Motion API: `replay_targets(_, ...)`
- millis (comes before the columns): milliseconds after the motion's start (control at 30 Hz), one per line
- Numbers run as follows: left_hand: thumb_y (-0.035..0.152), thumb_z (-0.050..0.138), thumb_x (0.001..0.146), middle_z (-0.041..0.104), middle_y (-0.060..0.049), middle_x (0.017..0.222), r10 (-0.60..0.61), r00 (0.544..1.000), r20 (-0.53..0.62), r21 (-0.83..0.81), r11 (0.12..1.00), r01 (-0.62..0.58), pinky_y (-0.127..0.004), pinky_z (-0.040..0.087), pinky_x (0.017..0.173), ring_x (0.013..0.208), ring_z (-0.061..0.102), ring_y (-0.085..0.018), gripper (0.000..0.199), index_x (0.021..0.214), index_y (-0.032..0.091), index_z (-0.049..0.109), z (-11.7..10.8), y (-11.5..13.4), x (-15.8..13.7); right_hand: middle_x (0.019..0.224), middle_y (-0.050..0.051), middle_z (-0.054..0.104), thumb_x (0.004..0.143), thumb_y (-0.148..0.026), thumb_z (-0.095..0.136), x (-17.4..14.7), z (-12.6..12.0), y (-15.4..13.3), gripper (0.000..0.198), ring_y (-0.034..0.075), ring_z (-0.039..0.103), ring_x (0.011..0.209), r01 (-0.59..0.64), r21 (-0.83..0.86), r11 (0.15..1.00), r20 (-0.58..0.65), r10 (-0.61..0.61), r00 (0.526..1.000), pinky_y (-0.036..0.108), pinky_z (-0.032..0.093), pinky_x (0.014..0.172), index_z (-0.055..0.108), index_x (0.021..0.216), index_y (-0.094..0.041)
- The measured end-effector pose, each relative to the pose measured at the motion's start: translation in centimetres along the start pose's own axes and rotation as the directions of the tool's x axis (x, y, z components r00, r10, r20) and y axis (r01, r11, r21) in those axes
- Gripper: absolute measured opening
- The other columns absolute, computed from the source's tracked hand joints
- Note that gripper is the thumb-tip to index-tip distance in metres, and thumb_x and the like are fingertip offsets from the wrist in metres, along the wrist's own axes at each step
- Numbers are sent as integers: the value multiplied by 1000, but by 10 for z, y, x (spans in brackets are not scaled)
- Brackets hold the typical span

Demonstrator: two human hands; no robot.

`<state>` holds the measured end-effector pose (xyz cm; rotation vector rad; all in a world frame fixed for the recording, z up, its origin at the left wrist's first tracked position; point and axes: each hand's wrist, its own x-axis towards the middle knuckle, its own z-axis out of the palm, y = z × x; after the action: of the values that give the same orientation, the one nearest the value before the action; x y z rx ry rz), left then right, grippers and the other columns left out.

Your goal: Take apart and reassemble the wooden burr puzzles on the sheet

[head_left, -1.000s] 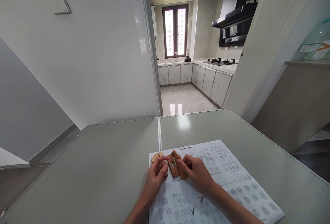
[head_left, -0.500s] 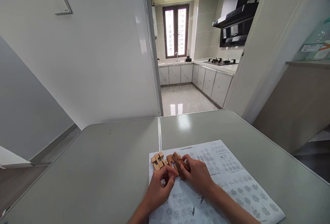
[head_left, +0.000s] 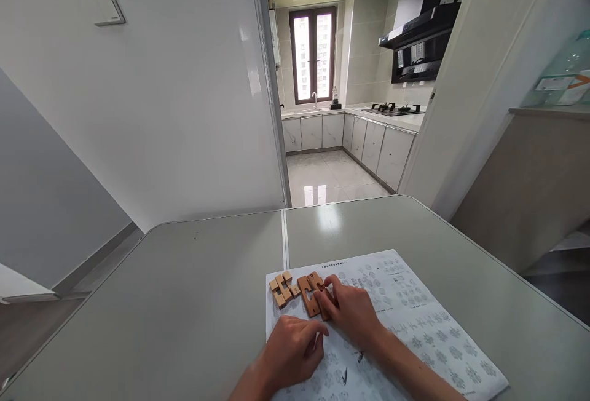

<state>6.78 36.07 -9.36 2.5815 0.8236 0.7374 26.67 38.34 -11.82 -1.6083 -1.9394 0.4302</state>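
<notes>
Flat reddish-brown notched wooden pieces [head_left: 313, 309] lie on printed white paper [head_left: 397, 302], likely light and stiff, best pinched by long edges. The right hand [head_left: 354, 310] has fingers touching one, grip unclear; the left hand [head_left: 293, 352] curls, contents hidden.

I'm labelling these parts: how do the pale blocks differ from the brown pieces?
The pale blocks are lighter; the brown pieces are darker. The pale blocks look chunky; the brown pieces look flatter, with curved cut-outs. The pale blocks lie untouched, while the right hand touches the brown pieces. Both lie on the paper.
</notes>
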Motion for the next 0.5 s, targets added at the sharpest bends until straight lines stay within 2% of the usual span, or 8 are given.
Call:
replay_targets(100,4,55,86,64,1,59,33,999,-16,18,999,-32,-26,35,55,48,57,-15,28,102,24,67,1,0,1,66,3,73,108,-50,38,1,3,4,33,24,70,62,-9,-40,999,-31,8,999,30,31,60,57,103,-23)
replay_targets(233,5,53,86,62,3,57,60,998,-23,58,997,-59,-26,36,54,47,57,-14,25,99,23,64,5,-1,1,64,2,71,110,-39,33,5,2,13,33,21,68,57,-36,-143,989,-95,22,995,28,27,57,58,98,-22)
replay_targets(367,7,52,84,59,5,55,81,995,-55,80,994,-77,-25,35,52,44,55,-13,21,96,21,62,9,-2,1,64,0,71,107,-30,40,12,-1,25,25,18,66,56,-107,-201,974,-132,81,988,27,27,56,58,91,-22)
replay_targets(500,7,52,84,59,6,55,80,996,-42,103,992,-76,-24,35,51,45,56,-12,20,94,22,61,9,-2,1,66,-2,71,104,-27,48,16,-2,30,19,17,67,59,-65,-215,974,-109,43,993,27,27,57,58,88,-22)
